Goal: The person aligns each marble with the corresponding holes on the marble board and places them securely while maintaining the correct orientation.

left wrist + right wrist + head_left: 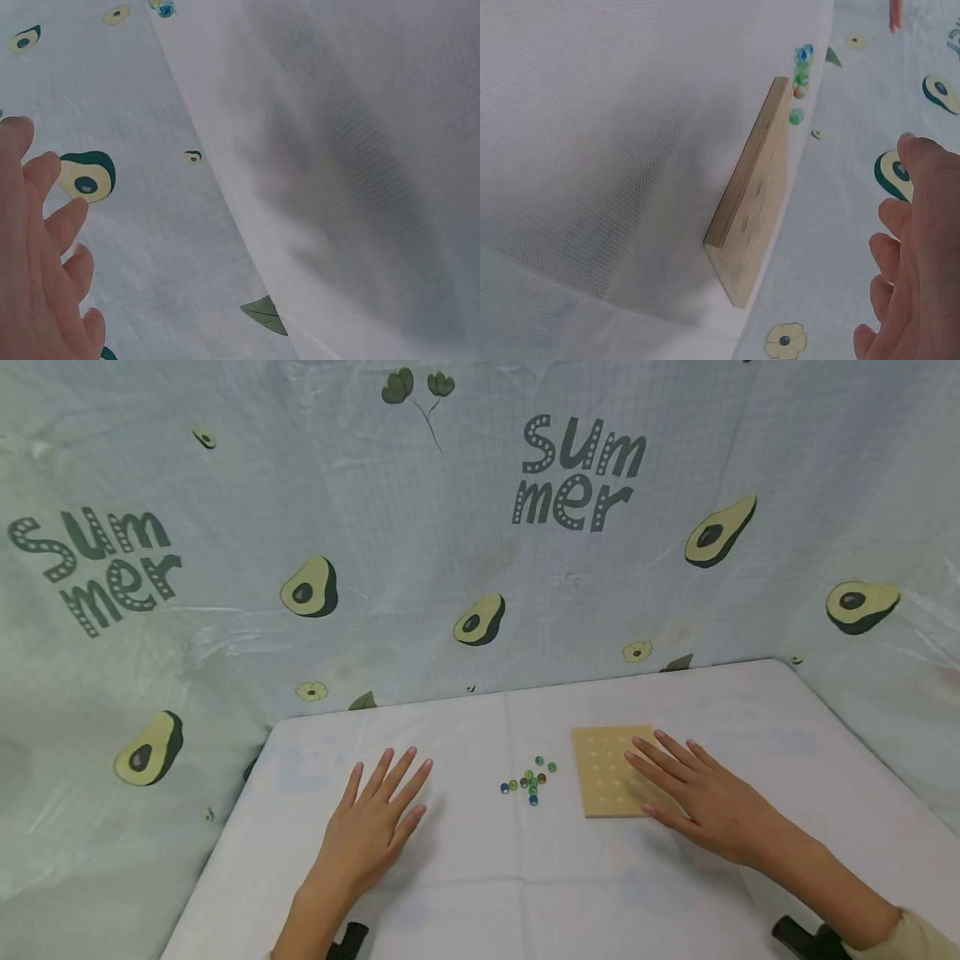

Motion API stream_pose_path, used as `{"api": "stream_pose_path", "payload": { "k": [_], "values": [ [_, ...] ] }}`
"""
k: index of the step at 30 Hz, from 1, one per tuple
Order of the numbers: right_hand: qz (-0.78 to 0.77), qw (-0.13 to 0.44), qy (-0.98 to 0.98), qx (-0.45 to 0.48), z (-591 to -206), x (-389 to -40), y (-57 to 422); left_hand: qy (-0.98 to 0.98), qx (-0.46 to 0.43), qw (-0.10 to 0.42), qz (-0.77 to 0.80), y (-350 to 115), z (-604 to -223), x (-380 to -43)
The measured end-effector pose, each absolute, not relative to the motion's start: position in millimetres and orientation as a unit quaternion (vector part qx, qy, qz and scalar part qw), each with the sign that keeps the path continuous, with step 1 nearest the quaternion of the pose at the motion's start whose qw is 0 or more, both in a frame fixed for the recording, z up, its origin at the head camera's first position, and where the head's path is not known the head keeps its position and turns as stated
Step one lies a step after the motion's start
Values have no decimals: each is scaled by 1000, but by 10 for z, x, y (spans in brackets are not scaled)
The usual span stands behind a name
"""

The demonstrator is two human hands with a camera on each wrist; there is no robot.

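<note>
Several glass marbles [532,782] in green, blue and brown lie in a loose cluster mid-table. To their right is a flat square wooden board [600,777] with rows of small round hollows; its plywood edge shows in the right wrist view. My right hand [705,797] is spread palm down, overlapping the board's right side in the head view, and holds nothing. Left of the marbles, my left hand [371,831] hovers with fingers spread over the table, its shadow below, also holding nothing. Both hands stand apart from the marbles.
A white cloth covers the table [465,910]. Behind it and at both sides hangs a pale sheet [405,535] printed with avocados and the word summer. Black straps or mounts show by each wrist.
</note>
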State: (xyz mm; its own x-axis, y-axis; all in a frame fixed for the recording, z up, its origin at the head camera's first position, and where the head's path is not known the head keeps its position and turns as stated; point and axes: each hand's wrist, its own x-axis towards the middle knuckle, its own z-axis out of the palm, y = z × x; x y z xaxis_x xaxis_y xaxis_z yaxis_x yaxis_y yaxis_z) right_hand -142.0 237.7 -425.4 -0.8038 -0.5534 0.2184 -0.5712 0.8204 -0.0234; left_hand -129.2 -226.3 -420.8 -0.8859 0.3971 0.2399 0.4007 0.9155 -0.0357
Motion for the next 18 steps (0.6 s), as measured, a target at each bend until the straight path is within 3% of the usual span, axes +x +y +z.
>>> {"api": "stream_pose_path", "payload": {
  "k": [18],
  "values": [
    [103, 58, -951, 286, -4231, -1531, 2497, -963, -233, 134, -17, -2156, -4136, -1368]
  ]
}}
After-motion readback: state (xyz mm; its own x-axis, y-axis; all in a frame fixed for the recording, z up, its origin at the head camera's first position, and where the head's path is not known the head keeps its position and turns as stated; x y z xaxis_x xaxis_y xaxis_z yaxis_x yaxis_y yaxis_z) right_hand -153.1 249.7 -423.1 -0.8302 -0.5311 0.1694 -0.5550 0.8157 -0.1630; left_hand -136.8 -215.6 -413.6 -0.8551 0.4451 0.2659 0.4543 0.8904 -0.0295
